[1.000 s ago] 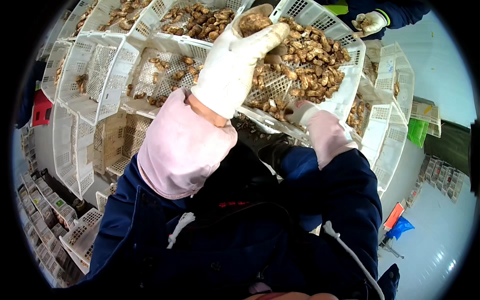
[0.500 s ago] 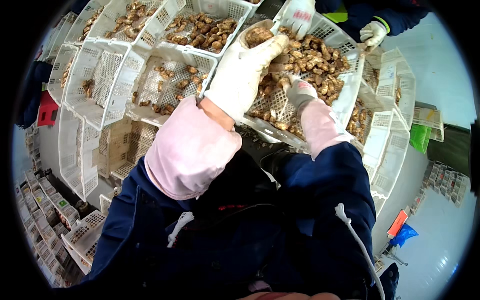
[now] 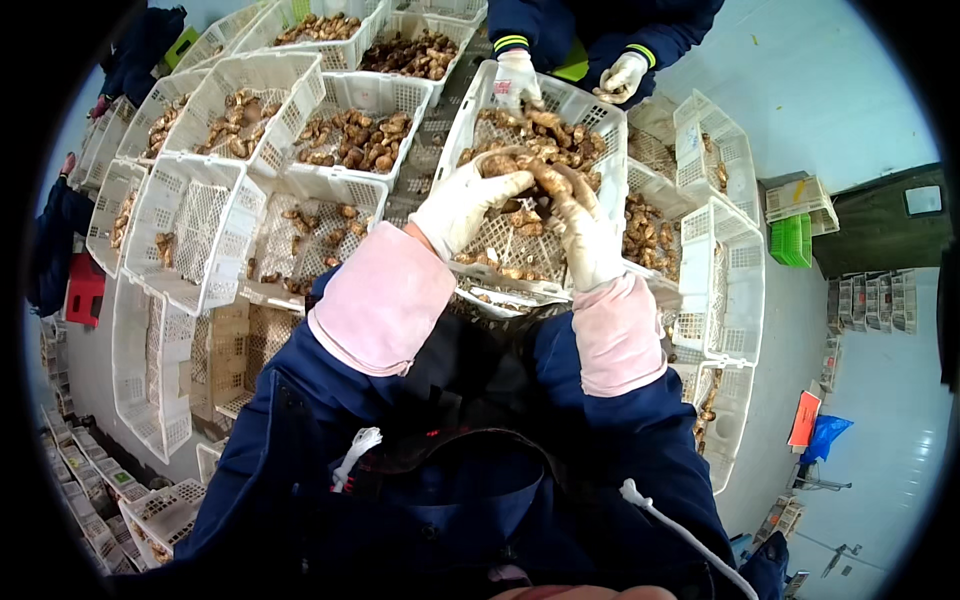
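Observation:
Above the middle white crate (image 3: 612,165), my gloved left hand (image 3: 455,212) is closed on a brown mushroom (image 3: 500,163) between thumb and fingers. Close beside it, my gloved right hand (image 3: 590,235) grips another mushroom (image 3: 550,180), long and pale brown. The two mushrooms nearly meet; whether they touch is hard to tell. Under my hands, a pile of mushrooms (image 3: 580,145) fills the crate's far part, while fewer lie along its near edge. Pink sleeve covers wrap both my wrists.
Across the crate, another person's gloved hand (image 3: 517,82) reaches into the pile; their other hand (image 3: 622,78) hovers by the far right corner. Mesh crates with mushrooms (image 3: 360,140) crowd the left, and more crates (image 3: 725,280) stand right. A green basket (image 3: 791,240) sits farther right.
My right hand has come up from the mushrooms in the crate and now holds one beside my left hand. The view has shifted, and the other person's hand is still in the pile.

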A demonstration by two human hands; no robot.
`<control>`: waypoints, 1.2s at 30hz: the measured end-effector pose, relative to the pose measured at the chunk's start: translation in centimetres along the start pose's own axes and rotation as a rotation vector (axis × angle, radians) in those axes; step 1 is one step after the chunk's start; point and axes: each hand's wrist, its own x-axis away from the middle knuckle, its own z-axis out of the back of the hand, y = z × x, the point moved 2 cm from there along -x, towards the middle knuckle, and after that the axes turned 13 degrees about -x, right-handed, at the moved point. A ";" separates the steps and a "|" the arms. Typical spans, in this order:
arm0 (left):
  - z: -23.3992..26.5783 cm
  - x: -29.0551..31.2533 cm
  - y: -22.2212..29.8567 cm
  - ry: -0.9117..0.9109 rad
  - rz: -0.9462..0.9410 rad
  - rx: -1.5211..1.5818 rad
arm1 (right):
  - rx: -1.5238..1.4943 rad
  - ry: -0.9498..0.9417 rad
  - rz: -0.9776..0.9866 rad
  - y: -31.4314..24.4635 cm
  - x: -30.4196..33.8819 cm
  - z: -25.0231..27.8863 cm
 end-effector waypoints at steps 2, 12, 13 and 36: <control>0.1 0.3 0.0 0.016 -0.004 -0.084 | 0.020 -0.062 0.038 0.2 0.4 0.3; 1.2 -0.9 -1.3 0.052 -0.041 -0.165 | 0.222 -0.075 0.077 0.2 0.2 -0.3; 1.4 -1.0 -1.6 0.056 -0.046 -0.206 | 0.155 -0.039 0.078 1.1 -0.4 0.5; -0.2 -1.7 -0.9 0.196 -0.051 0.061 | 0.463 -0.070 0.303 4.8 -2.5 2.6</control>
